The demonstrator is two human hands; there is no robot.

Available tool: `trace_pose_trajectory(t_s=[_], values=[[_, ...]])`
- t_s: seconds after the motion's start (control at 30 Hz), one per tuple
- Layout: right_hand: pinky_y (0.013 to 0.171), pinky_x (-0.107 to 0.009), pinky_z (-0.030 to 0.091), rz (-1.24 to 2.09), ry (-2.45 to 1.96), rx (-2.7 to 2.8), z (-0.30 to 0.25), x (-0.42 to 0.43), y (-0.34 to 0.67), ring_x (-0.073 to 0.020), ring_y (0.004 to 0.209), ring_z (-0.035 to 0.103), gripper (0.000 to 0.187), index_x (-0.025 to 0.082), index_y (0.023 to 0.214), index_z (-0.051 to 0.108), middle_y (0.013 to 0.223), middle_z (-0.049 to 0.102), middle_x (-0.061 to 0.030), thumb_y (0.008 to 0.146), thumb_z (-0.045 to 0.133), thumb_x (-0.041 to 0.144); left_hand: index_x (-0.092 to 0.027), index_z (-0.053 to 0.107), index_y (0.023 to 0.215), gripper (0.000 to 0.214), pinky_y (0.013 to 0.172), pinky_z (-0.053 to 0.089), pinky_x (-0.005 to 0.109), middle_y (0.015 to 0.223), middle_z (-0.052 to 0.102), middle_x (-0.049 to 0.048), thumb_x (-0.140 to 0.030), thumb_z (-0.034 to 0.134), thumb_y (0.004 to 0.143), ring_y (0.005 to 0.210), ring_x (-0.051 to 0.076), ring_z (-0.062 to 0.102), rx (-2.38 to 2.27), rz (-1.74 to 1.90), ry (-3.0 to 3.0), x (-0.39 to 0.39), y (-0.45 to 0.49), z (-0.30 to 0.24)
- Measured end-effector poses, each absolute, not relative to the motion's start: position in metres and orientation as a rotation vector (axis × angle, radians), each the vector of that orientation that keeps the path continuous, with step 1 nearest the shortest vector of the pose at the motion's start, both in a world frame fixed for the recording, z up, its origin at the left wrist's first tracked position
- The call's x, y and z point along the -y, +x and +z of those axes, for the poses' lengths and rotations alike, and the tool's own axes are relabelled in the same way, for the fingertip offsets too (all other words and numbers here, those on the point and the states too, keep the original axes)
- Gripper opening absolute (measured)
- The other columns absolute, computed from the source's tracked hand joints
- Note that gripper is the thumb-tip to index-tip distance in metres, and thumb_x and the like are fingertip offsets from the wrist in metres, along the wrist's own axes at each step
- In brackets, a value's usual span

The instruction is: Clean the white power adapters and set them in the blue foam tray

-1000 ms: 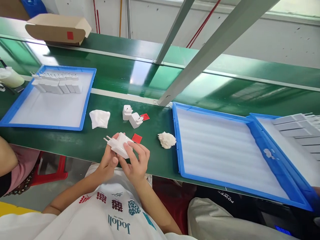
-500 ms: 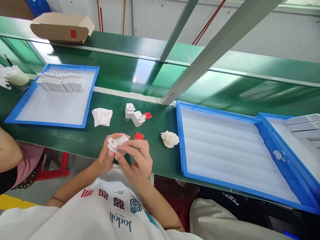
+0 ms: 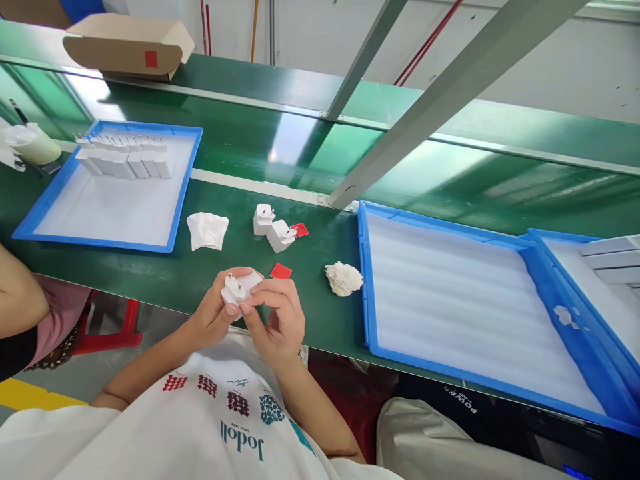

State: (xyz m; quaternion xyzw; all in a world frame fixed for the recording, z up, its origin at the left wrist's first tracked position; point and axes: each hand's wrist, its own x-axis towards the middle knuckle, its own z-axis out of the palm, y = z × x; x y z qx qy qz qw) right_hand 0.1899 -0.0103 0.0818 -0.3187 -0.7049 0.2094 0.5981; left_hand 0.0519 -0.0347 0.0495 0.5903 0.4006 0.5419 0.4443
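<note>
In front of my shirt I hold a white plug charger (image 3: 233, 291), its metal pins pointing up and away. My left hand (image 3: 213, 317) is wrapped round it from the left, thumb at its near side. My right hand (image 3: 277, 327) is closed on its right side, with thumb and fingertips pressed against the white body. The fingers partly hide the body. Beyond my hands, two more white chargers (image 3: 263, 220) stand close together on the green bench, pins showing. One red square (image 3: 281, 271) lies just past my right fingers, another red square (image 3: 301, 229) beside those chargers.
A folded white cloth (image 3: 207, 231) and a crumpled whitish lump (image 3: 343, 278) lie on the bench. At left, a blue-rimmed tray (image 3: 173, 230) carries several chargers in rows. Another blue tray (image 3: 366, 293) is at right. A metal post (image 3: 400, 147) rises behind. A person's arm (image 3: 20, 290) is at left.
The charger has turned slightly in my hands, so both pins show more clearly. My hands stay on it, and the whole view has shifted a little.
</note>
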Motion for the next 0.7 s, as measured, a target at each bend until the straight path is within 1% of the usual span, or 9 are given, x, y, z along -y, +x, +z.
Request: trace_pose_trajectory(t_s=[0.1, 0.2, 0.27, 0.33, 0.37, 0.43, 0.5, 0.6, 0.7], values=[[0.068, -0.035, 0.054, 0.48, -0.761, 1.611, 0.079, 0.009, 0.192, -0.0187, 0.082, 0.065, 0.009, 0.026, 0.096, 0.063, 0.092, 0.068, -0.0031, 0.093, 0.064, 0.019, -0.023, 0.049, 0.138, 0.056, 0.086, 0.052, 0.037, 0.113, 0.066, 0.0099, -0.062, 0.045, 0.098, 0.095, 0.023, 0.064, -1.075, 1.295, 1.499, 0.035, 0.049, 0.054], [0.072, -0.037, 0.053, 0.442, -0.765, 1.639, 0.077, 0.006, 0.195, -0.0193, 0.084, 0.064, 0.007, 0.026, 0.094, 0.063, 0.093, 0.068, -0.0032, 0.094, 0.062, 0.019, -0.023, 0.052, 0.134, 0.055, 0.076, 0.05, 0.032, 0.105, 0.065, 0.0071, -0.063, 0.045, 0.097, 0.082, 0.019, 0.06, -1.134, 1.241, 1.487, 0.036, 0.049, 0.063], [0.074, -0.039, 0.053, 0.465, -0.754, 1.659, 0.075, 0.004, 0.197, -0.0206, 0.086, 0.063, 0.007, 0.026, 0.091, 0.062, 0.093, 0.067, -0.0043, 0.096, 0.058, 0.024, -0.021, 0.059, 0.122, 0.053, 0.07, 0.048, 0.03, 0.094, 0.063, 0.005, -0.065, 0.043, 0.097, 0.075, 0.017, 0.055, -1.136, 1.178, 1.412, 0.037, 0.05, 0.068], [0.074, -0.04, 0.053, 0.57, -0.746, 1.665, 0.072, 0.004, 0.196, -0.0214, 0.086, 0.063, 0.015, 0.025, 0.086, 0.061, 0.092, 0.065, -0.0054, 0.098, 0.055, 0.032, -0.02, 0.063, 0.109, 0.054, 0.065, 0.046, 0.029, 0.085, 0.06, 0.0034, -0.067, 0.04, 0.097, 0.07, 0.016, 0.052, -1.086, 1.117, 1.26, 0.038, 0.053, 0.07], [0.072, -0.039, 0.053, 0.65, -0.745, 1.656, 0.07, 0.005, 0.196, -0.0215, 0.085, 0.062, 0.02, 0.024, 0.084, 0.059, 0.092, 0.065, -0.0059, 0.098, 0.053, 0.037, -0.02, 0.063, 0.105, 0.055, 0.063, 0.046, 0.028, 0.084, 0.06, 0.0034, -0.069, 0.04, 0.096, 0.069, 0.016, 0.052, -1.05, 1.099, 1.17, 0.038, 0.054, 0.07], [0.07, -0.038, 0.053, 0.797, -0.745, 1.58, 0.066, 0.005, 0.197, -0.0209, 0.081, 0.061, 0.029, 0.024, 0.081, 0.056, 0.092, 0.063, -0.0065, 0.099, 0.05, 0.046, -0.019, 0.064, 0.107, 0.058, 0.063, 0.049, 0.028, 0.09, 0.064, 0.0056, -0.071, 0.04, 0.095, 0.073, 0.017, 0.058, -0.981, 1.072, 1.01, 0.037, 0.055, 0.067], [0.073, -0.038, 0.053, 0.861, -0.765, 1.447, 0.064, 0.003, 0.208, -0.0207, 0.082, 0.061, 0.031, 0.024, 0.081, 0.053, 0.092, 0.062, -0.0067, 0.099, 0.049, 0.049, -0.02, 0.063, 0.114, 0.061, 0.065, 0.053, 0.029, 0.097, 0.068, 0.0089, -0.073, 0.041, 0.093, 0.079, 0.02, 0.065, -0.931, 1.058, 0.905, 0.035, 0.052, 0.064], [0.083, -0.039, 0.051, 0.778, -0.931, 1.27, 0.065, -0.01, 0.248, -0.0218, 0.093, 0.061, 0.025, 0.023, 0.083, 0.055, 0.1, 0.063, -0.0074, 0.096, 0.056, 0.044, -0.021, 0.061, 0.123, 0.062, 0.068, 0.058, 0.03, 0.105, 0.071, 0.0123, -0.073, 0.048, 0.09, 0.087, 0.023, 0.069, -0.936, 1.083, 0.831, 0.031, 0.045, 0.059], [0.086, -0.038, 0.049, 0.648, -1.265, 1.2, 0.067, -0.029, 0.302, -0.0227, 0.1, 0.061, 0.022, 0.022, 0.086, 0.06, 0.11, 0.065, -0.0084, 0.09, 0.064, 0.043, -0.022, 0.057, 0.134, 0.061, 0.077, 0.062, 0.036, 0.117, 0.069, 0.0135, -0.064, 0.058, 0.09, 0.103, 0.027, 0.069, -0.972, 1.139, 0.812, 0.029, 0.04, 0.056]])
